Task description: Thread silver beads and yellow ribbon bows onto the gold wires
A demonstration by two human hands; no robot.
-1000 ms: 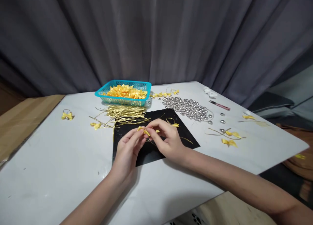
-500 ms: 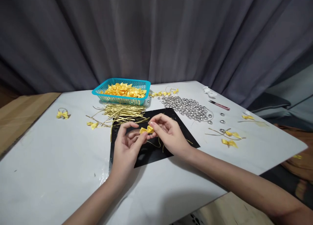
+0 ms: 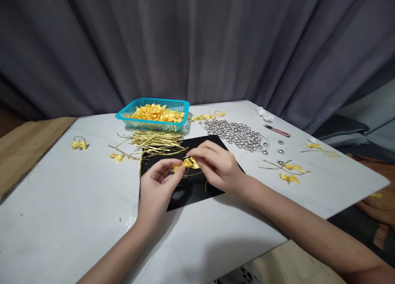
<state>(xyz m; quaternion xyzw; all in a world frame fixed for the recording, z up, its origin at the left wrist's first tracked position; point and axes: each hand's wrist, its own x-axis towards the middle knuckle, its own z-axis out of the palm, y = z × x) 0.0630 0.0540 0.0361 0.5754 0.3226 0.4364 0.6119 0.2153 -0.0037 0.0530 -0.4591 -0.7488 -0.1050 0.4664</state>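
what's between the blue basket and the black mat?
Head view: a loose pile of thin gold strips, just in front of the basket, some ends overlapping the mat.

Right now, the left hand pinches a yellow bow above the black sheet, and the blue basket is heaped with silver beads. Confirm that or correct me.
Wrong contents: the head view shows the blue basket heaped with yellow ribbon pieces, not silver beads. The left hand does pinch a yellow bow above the black sheet.
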